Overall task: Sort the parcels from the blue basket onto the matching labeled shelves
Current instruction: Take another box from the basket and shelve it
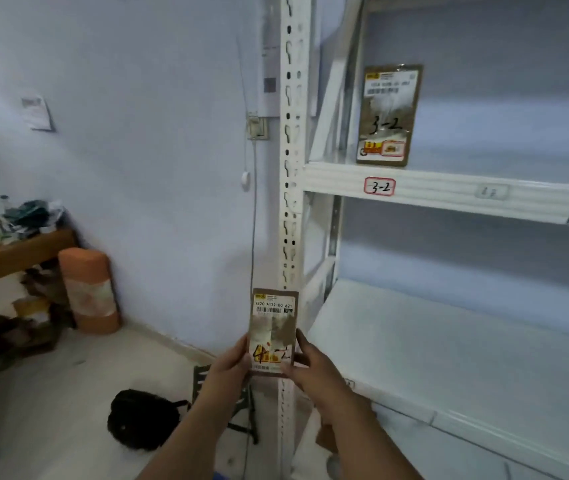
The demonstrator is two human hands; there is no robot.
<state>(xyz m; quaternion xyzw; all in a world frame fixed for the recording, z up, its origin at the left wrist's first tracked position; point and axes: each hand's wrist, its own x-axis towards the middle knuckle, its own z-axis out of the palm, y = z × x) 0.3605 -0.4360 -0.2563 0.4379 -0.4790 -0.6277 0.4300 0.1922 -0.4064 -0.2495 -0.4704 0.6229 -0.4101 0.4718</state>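
Observation:
I hold a flat brown parcel [272,327] upright in front of the shelf post, its label facing me with a handwritten "4-2". My left hand [231,363] grips its lower left edge and my right hand [310,367] grips its lower right edge. Another brown parcel [388,114] marked "3-2" leans upright at the left end of the upper shelf [449,197], above a red-bordered tag [379,186] reading "3-2". Below it lies a bare white shelf [449,341]. The blue basket is out of view.
The white slotted shelf post [288,168] stands just behind the held parcel. A black bag [143,417] and a dark stool [238,403] sit on the floor by my left arm. An orange roll [89,289] and a cluttered wooden table [9,251] stand at left.

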